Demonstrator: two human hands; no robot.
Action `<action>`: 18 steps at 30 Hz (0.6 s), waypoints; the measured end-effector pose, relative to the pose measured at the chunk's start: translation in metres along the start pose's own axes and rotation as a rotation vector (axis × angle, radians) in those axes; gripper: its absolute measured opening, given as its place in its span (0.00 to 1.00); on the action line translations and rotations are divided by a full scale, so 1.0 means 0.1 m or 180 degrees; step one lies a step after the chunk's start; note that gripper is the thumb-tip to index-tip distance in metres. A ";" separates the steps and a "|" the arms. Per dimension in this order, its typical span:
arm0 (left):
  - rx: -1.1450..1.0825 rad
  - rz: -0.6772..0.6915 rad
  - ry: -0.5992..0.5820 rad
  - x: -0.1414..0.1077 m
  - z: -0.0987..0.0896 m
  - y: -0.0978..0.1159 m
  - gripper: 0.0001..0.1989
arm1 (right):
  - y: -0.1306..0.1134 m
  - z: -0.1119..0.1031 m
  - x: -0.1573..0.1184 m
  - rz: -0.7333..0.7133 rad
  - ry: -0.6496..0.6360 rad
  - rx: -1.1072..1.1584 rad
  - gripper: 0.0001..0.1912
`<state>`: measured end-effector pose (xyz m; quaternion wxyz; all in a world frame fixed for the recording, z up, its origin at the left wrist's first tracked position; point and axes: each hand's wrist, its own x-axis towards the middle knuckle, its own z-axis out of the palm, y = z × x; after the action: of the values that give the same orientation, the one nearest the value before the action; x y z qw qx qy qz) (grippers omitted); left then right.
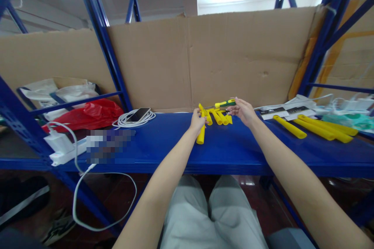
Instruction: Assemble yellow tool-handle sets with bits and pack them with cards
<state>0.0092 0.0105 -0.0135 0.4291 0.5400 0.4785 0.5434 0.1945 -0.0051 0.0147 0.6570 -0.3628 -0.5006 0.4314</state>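
Observation:
My left hand (198, 119) is closed around a yellow plastic tube (200, 137), held nearly upright just above the blue shelf. In my right hand (243, 111) is a screwdriver (224, 104) with a yellow and green handle, gripped near the handle's end. Its shaft points left and reaches the upper part of the tube; whether the tip touches it I cannot tell. Several shorter yellow plastic pieces (216, 118) lie in a row behind and between my hands.
Longer yellow tubes (314, 129) lie on the blue shelf (169, 148) at right, beside small black-and-white packets (273, 113). At left are a phone (139, 115) on a coiled white cable, a power strip (68, 155) and a red bag (87, 114). Cardboard (233, 58) stands behind.

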 end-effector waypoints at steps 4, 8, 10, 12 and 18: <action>0.0034 -0.0007 0.0028 0.00 0.00 0.00 0.23 | -0.01 -0.01 0.01 -0.0020 -0.0131 0.0117 0.09; 0.0065 -0.0039 0.0042 -0.01 -0.01 0.02 0.23 | -0.01 0.00 0.00 0.0070 -0.0036 0.0093 0.12; 0.0068 -0.0032 0.0019 -0.02 -0.01 0.03 0.23 | -0.02 0.02 -0.01 0.0188 0.0086 0.0089 0.14; 0.0061 -0.0013 -0.0014 -0.03 -0.01 0.04 0.23 | -0.03 0.04 -0.02 0.0308 0.0198 0.0092 0.14; 0.0077 0.0019 -0.0046 -0.02 -0.01 0.02 0.23 | -0.05 0.07 -0.04 0.0391 0.0333 0.0010 0.11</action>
<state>0.0086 0.0080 -0.0119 0.4244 0.5505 0.4803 0.5349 0.1885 -0.0106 0.0196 0.6552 -0.4139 -0.4417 0.4521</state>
